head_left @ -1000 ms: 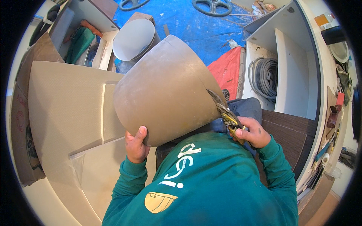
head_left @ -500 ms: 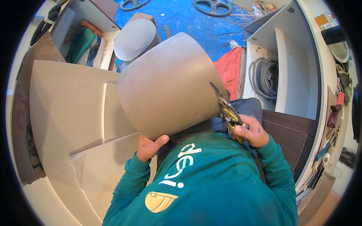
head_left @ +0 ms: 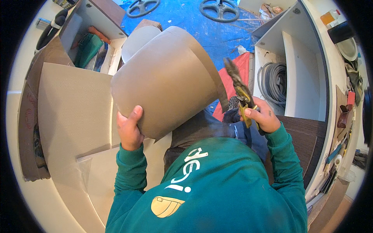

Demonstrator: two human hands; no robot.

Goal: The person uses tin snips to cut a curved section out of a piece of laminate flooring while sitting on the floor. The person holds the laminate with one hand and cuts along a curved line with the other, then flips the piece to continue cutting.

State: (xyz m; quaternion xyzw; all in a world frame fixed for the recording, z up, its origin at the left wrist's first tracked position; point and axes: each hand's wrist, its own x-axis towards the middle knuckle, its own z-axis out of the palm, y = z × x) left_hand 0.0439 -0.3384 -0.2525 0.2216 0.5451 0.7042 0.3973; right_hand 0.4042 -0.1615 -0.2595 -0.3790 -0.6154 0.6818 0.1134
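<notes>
Left of the middle, the left hand [head_left: 131, 130] grips a big brown tube [head_left: 167, 79]. Right of the middle, snips [head_left: 241, 90] point up, with the right hand [head_left: 265, 117] wrapped around them. A gray coiled hose [head_left: 263, 82] sits at the upper right.

The brown curved sheet [head_left: 167, 81] is hiding fingers of the left hand [head_left: 131, 131] and part of the grey disc [head_left: 136, 40]; the top edge is cutting off the left handwheel [head_left: 143, 5]. The snips [head_left: 241, 88] are showing blurred blades.
</notes>
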